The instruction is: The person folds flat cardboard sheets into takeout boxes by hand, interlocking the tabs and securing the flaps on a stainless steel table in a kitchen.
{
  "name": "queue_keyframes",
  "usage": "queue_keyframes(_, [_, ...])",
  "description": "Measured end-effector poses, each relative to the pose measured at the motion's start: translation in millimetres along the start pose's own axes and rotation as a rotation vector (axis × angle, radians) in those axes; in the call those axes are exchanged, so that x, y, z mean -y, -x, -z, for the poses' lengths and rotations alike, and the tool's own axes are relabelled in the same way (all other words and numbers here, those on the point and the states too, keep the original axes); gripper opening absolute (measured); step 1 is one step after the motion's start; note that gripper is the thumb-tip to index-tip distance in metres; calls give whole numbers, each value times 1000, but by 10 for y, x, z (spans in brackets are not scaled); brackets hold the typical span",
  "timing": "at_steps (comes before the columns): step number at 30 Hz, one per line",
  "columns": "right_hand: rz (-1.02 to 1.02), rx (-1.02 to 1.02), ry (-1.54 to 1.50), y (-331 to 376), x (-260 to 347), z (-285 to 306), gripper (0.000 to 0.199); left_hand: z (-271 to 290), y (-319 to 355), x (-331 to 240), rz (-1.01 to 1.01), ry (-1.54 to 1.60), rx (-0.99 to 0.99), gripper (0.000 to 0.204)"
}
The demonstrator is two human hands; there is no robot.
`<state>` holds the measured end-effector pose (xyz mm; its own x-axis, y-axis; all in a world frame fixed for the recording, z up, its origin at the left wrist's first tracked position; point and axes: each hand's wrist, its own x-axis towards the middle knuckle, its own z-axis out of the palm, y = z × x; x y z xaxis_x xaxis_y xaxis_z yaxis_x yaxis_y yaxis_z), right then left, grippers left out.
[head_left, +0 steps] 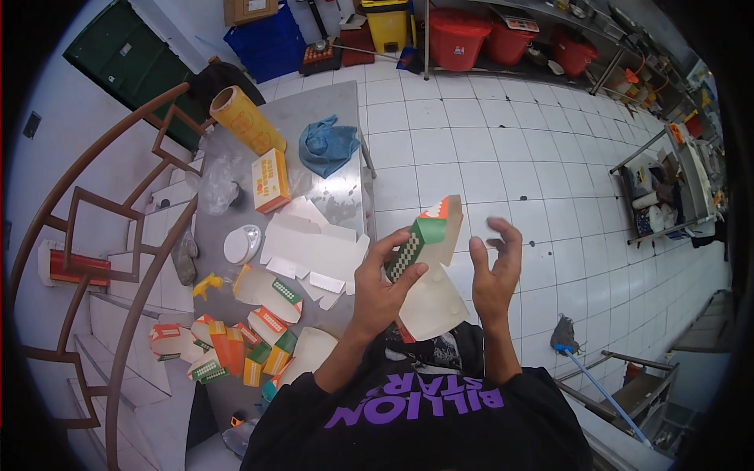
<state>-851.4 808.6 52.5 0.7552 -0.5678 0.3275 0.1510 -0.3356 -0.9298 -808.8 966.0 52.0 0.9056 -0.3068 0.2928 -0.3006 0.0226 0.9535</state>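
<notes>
My left hand grips a partly folded paperboard food carton, its thumb and fingers closed on the side. Green, orange and a checkered band show on the carton's outside. Below it is a broad pale card panel; I cannot tell whether it belongs to the same piece. Just right of the carton, my right hand is raised with its fingers apart, holding nothing. On the metal table to the left lies a pile of small green, orange and red cartons. Flat white card pieces lie behind them.
The table also bears a yellow wrap roll, an orange box, a blue cloth, a round white container and a yellow spray head. A curved brown railing stands left. Far right is a shelf cart.
</notes>
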Motion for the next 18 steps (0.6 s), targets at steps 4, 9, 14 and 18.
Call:
queue_keyframes(4, [-354, 320, -539, 11, 149, -37, 23, -12, 8, -23, -58, -112, 37, 38])
queue_keyframes(9, [-370, 331, -541, 31, 109, -71, 21, -29, 13, -86, -111, -160, 10, 33])
queue_keyframes(14, [-323, 279, -513, 141, 89, -137, 14, -56, 65, -26, -65, -146, 41, 34])
queue_keyframes(18, [-311, 286, -464, 171, 64, -156, 16, -92, 92, 33, 15, 37, -18, 27])
